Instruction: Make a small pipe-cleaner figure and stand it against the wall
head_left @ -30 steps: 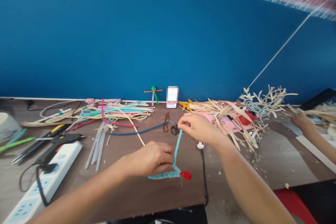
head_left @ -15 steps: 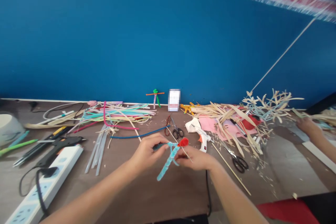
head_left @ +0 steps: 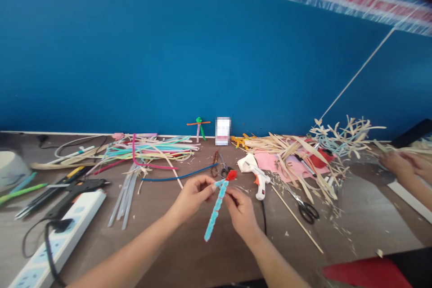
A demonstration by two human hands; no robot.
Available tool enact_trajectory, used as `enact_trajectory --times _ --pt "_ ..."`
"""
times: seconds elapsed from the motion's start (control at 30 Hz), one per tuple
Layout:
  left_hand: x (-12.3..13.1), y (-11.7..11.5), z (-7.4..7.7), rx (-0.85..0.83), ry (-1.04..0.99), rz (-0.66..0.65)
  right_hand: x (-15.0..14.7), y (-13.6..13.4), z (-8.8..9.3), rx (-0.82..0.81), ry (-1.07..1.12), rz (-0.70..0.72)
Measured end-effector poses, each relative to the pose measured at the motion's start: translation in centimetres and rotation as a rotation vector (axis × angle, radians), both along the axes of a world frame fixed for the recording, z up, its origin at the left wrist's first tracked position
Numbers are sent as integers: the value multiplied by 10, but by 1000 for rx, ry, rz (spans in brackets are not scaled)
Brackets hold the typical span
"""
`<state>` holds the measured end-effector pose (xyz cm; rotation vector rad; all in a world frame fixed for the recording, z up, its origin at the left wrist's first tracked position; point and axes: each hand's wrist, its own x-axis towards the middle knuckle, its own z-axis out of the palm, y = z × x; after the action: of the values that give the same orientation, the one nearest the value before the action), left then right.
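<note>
Between my hands is a pipe-cleaner figure [head_left: 216, 210], with a long light blue wrapped body slanting down and a red tuft at its top. My left hand [head_left: 191, 198] pinches a short light blue piece that sticks out sideways below the tuft. On the other side, my right hand [head_left: 242, 212] has its fingers closed at the figure's upper part, just under the red tuft. What its fingertips grip is partly hidden behind the body. Just beyond the tuft lie small dark-handled scissors [head_left: 225, 172], partly covered by it.
Pipe cleaners [head_left: 158, 146] lie heaped at back left, near a power strip [head_left: 64, 238] and black glue gun [head_left: 72, 193]. At right are a white glue gun [head_left: 260, 184], scissors [head_left: 308, 213], a stick [head_left: 297, 218] and pale strips [head_left: 286, 146]. Another person's hands [head_left: 401, 166] work at far right.
My right hand has turned and drawn back, no longer lying behind the blue body. The figure's body stands straighter, and the loose light blue strand by my right fingers is out of sight.
</note>
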<state>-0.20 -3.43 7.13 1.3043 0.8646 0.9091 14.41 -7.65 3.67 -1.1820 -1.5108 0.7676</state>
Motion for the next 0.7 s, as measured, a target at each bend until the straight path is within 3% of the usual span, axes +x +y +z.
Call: enact_trajectory --times 0.23,0.4,0.57,0.7 --pt "5 1 -8 -22 -13 160 -7 -7 -3 -209 124 45" --pt "8 3 -6 -202 -48 77 -9 -2 -17 -301 278 64" --pt "10 5 -6 -250 -78 100 -13 -1 -27 -282 359 88" --pt "10 9 -12 -242 -66 195 -15 -12 -30 -92 230 46"
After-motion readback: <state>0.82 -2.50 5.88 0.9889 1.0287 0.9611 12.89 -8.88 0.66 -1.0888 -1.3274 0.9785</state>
